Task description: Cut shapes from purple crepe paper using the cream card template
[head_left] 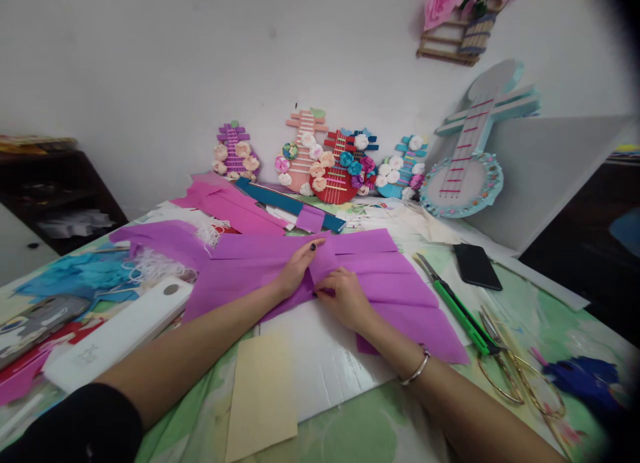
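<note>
Thin purple paper [400, 279], lightly crinkled and pleated in long, straight-edged folds, lies partly over a smooth white board [330, 369] on the table [365, 433]; a flat buff card [265, 393] overlaps the board's left side. The paper's long axis runs left to right, its right end slanting nearer. The left hand [297, 269] reaches forward, fingers closed on the paper's middle; the right hand [346, 295], angled inward, pinches it just beside, fingertips curled.

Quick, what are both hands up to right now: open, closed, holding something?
Left hand: closed, holding the purple paper.
Right hand: closed, pinching the same paper, nearer the wearer.
</note>
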Tool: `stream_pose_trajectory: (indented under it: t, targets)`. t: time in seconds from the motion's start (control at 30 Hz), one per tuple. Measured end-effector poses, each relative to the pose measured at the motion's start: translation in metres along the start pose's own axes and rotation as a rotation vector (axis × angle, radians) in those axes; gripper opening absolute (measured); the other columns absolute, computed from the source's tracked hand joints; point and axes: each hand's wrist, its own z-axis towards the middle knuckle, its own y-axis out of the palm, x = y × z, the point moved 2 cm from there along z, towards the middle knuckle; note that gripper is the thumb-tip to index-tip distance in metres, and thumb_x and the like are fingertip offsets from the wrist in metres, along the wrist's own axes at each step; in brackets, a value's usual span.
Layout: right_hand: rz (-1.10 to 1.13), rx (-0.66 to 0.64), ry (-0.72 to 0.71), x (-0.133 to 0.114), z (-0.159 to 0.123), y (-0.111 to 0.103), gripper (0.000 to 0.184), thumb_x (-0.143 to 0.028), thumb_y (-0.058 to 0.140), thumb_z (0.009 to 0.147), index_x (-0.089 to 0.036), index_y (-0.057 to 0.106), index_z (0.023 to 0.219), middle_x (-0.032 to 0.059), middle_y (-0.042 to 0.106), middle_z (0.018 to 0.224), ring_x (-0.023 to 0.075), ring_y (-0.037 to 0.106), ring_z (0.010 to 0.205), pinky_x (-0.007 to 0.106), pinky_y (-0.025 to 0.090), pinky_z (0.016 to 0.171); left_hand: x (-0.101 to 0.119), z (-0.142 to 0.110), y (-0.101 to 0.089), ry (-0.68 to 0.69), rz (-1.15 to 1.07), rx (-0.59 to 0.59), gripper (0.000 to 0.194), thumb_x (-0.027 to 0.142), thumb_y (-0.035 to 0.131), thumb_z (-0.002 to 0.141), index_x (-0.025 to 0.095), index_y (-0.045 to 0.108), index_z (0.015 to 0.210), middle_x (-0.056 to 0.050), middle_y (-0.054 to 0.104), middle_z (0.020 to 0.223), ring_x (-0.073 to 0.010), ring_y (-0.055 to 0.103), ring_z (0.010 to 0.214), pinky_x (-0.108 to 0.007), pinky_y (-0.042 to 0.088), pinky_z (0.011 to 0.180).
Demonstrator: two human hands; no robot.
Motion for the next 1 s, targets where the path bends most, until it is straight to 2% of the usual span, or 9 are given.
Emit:
stream_pose_trajectory:
  t: [0.23,0.37,0.47,0.57,0.63,0.67,0.73,0.87,1.0]
  targets:
    - [0.009,0.003,-0.034,-0.001,-0.004,-0.001,0.022,-0.001,0.067,0.075,-0.021,0.075,0.075,0.0012,0.073,0.076,0.0194,0.06,0.082,0.033,0.041,0.079,-0.001,0.001,0.0,0.006,0.077,0.006,0.051,0.051,0.034,0.095,0.019,0.056,0.129,-0.008,0.053,0.139,-0.0257,0.048,0.128,-0.04,0.036,0.109]
    - [-0.05,-0.027,-0.045,-0.007,-0.012,-0.011,0.019,-0.003,0.064,0.078,-0.02,0.074,0.08,0.0037,0.073,0.08,0.0213,0.059,0.086,0.036,0.04,0.08,0.002,0.003,-0.005,0.056,0.178,0.025,0.043,0.038,0.05,0.089,0.019,0.058,0.126,-0.008,0.055,0.137,-0.0257,0.047,0.129,-0.042,0.034,0.111]
    - [-0.103,-0.084,-0.046,-0.012,-0.024,-0.024,0.018,-0.004,0.063,0.081,-0.018,0.074,0.086,0.0061,0.073,0.086,0.0232,0.06,0.088,0.038,0.041,0.08,0.006,0.015,-0.015,0.108,0.265,0.037,0.041,0.025,0.057,0.081,0.018,0.061,0.121,-0.008,0.062,0.128,-0.0257,0.052,0.124,-0.041,0.038,0.108]
    - [-0.13,-0.075,-0.065,-0.014,-0.039,-0.039,0.023,-0.002,0.063,0.078,-0.016,0.072,0.094,0.008,0.072,0.088,0.0251,0.06,0.09,0.041,0.042,0.081,0.008,0.043,-0.029,0.119,0.367,0.04,0.039,0.018,0.058,0.081,0.018,0.061,0.12,-0.008,0.066,0.119,-0.0248,0.06,0.112,-0.041,0.045,0.1]
    - [-0.093,-0.04,-0.079,-0.012,-0.05,-0.047,0.024,-0.004,0.064,0.079,-0.016,0.071,0.099,0.0085,0.072,0.09,0.0252,0.06,0.089,0.041,0.043,0.08,0.009,0.07,-0.038,0.116,0.457,0.05,0.042,0.017,0.064,0.081,0.018,0.059,0.122,-0.008,0.063,0.121,-0.024,0.06,0.108,-0.042,0.046,0.099]
    - [-0.061,-0.021,-0.086,-0.01,-0.055,-0.05,0.024,-0.006,0.064,0.079,-0.015,0.07,0.1,0.0085,0.072,0.09,0.0248,0.059,0.088,0.041,0.044,0.079,0.009,0.085,-0.043,0.114,0.506,0.055,0.042,0.02,0.066,0.082,0.018,0.057,0.123,-0.009,0.061,0.124,-0.0239,0.06,0.108,-0.043,0.046,0.098]
    - [0.01,0.025,-0.094,-0.004,-0.062,-0.053,0.023,-0.007,0.06,0.082,-0.015,0.069,0.101,0.008,0.071,0.089,0.0239,0.059,0.087,0.04,0.046,0.078,0.007,0.114,-0.05,0.1,0.602,0.056,0.035,0.031,0.06,0.091,0.016,0.055,0.123,-0.01,0.057,0.124,-0.024,0.059,0.107,-0.046,0.05,0.091]
    - [0.076,0.118,-0.103,0.006,-0.068,-0.055,0.024,-0.007,0.053,0.085,-0.017,0.068,0.102,0.0073,0.071,0.085,0.0231,0.06,0.084,0.04,0.05,0.075,-0.008,0.16,-0.059,0.047,0.757,0.036,0.034,0.034,0.057,0.093,0.016,0.055,0.121,-0.01,0.057,0.121,-0.0227,0.06,0.103,-0.043,0.052,0.086]
    - [0.093,0.265,-0.165,0.003,-0.065,-0.066,0.027,-0.008,0.052,0.086,-0.021,0.065,0.105,0.0066,0.07,0.086,0.0221,0.061,0.081,0.039,0.052,0.071,-0.027,0.187,-0.061,0.014,0.844,0.025,0.034,0.034,0.057,0.093,0.016,0.055,0.121,-0.01,0.057,0.121,-0.0225,0.06,0.103,-0.043,0.053,0.086]
